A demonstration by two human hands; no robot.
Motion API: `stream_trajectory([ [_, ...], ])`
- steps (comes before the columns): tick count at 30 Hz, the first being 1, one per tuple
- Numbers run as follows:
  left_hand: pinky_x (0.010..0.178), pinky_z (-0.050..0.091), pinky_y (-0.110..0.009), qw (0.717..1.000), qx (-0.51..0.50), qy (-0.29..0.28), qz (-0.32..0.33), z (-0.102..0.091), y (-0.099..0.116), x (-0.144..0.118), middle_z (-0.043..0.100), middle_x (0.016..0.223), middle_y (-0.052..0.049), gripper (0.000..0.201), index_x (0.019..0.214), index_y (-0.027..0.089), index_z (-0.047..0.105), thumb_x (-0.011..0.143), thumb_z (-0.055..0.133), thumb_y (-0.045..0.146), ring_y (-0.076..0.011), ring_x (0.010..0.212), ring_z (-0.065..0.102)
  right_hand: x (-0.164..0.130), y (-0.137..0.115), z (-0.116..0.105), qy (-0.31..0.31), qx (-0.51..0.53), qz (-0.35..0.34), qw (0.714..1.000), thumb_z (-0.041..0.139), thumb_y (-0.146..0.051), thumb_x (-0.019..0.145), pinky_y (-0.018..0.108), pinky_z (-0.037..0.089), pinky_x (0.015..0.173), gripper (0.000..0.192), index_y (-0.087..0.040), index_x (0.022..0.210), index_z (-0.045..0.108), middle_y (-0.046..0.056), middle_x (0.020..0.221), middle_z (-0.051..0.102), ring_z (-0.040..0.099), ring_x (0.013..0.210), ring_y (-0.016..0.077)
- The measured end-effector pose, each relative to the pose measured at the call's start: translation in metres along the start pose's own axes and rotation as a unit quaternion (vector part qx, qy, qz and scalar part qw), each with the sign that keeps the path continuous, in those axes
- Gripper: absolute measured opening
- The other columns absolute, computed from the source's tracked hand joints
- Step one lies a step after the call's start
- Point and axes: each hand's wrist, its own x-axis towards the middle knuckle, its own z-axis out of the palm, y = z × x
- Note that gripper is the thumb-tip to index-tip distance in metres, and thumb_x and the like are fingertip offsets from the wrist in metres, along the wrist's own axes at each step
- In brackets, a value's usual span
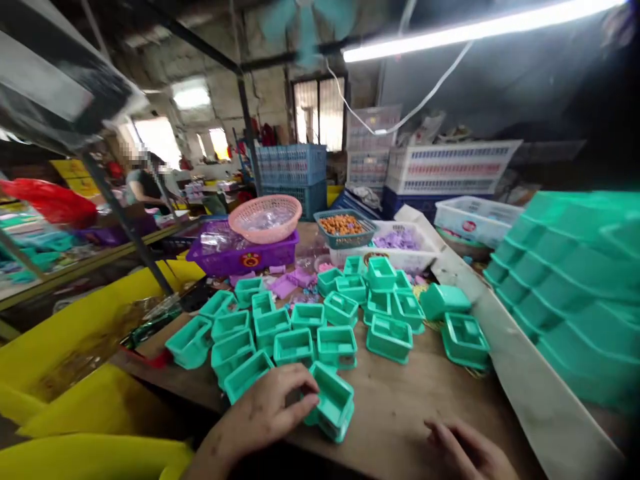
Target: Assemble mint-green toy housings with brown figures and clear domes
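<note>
My left hand (267,410) grips a teal plastic box-shaped part (331,401) at the near edge of the wooden table (415,393). My right hand (465,450) rests flat on the table at the lower right, fingers slightly apart, holding nothing. Several more teal parts (295,327) lie spread across the table just beyond my left hand, open sides up.
A tall stack of teal parts (565,293) stands at the right behind a white board (525,373). A purple tray (245,257) carries a pink basket (265,217); a teal basket of orange pieces (345,227) and crates sit at the back. Yellow bins (75,360) are left. A person stands far left.
</note>
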Motion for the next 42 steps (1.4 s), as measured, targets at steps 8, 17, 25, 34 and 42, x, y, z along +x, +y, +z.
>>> stream_trajectory([
  [8, 0.109, 0.054, -0.035, 0.994, 0.043, -0.099, 0.035, 0.02, 0.002, 0.016, 0.074, 0.129, -0.003, 0.024, 0.125, 0.03, 0.071, 0.113, 0.054, 0.043, -0.0224, 0.122, 0.069, 0.046, -0.04, -0.003, 0.106, -0.143, -0.154, 0.972, 0.059, -0.038, 0.107, 0.036, 0.067, 0.083, 0.026, -0.024, 0.112, 0.081, 0.008, 0.106, 0.084, 0.081, 0.093, 0.0251],
  [17, 0.124, 0.046, -0.062, 0.97, 0.204, -0.081, 0.103, 0.063, -0.018, 0.025, 0.07, 0.14, -0.007, 0.041, 0.138, 0.031, 0.069, 0.1, 0.069, 0.017, -0.0317, 0.137, 0.06, 0.117, -0.039, 0.036, 0.091, -0.246, -0.186, 0.947, 0.072, -0.016, 0.094, 0.058, 0.045, 0.114, 0.045, -0.026, 0.137, 0.075, 0.013, 0.134, 0.076, 0.058, 0.134, 0.0373],
  [25, 0.113, 0.053, -0.064, 0.948, 0.284, 0.057, 0.135, 0.071, -0.043, 0.039, 0.065, 0.148, -0.01, 0.038, 0.142, 0.034, 0.07, 0.105, 0.064, 0.025, -0.0369, 0.134, 0.059, 0.062, -0.039, 0.015, 0.14, -0.286, -0.145, 0.937, 0.071, -0.025, 0.104, 0.054, 0.035, 0.102, 0.019, -0.026, 0.121, 0.08, 0.01, 0.115, 0.082, 0.058, 0.116, 0.0361],
  [34, 0.115, 0.058, -0.051, 0.97, 0.133, 0.037, 0.2, 0.127, 0.008, 0.066, 0.061, 0.155, -0.017, 0.071, 0.163, 0.023, 0.037, 0.104, 0.07, 0.046, -0.0339, 0.144, 0.063, 0.018, -0.085, 0.037, 0.069, -0.242, -0.204, 0.946, 0.076, -0.036, 0.101, 0.043, 0.05, 0.105, 0.03, -0.027, 0.13, 0.075, 0.005, 0.12, 0.084, 0.071, 0.115, 0.027],
  [42, 0.113, 0.058, -0.06, 0.971, 0.228, 0.021, 0.064, 0.149, 0.026, 0.087, 0.065, 0.147, -0.026, 0.074, 0.102, 0.014, 0.076, 0.084, 0.073, 0.086, -0.0461, 0.131, 0.068, 0.107, -0.049, -0.018, 0.165, -0.255, 0.002, 0.953, 0.065, -0.026, 0.101, 0.051, 0.056, 0.113, 0.068, -0.018, 0.166, 0.046, 0.024, 0.172, 0.037, 0.068, 0.133, 0.0348],
])
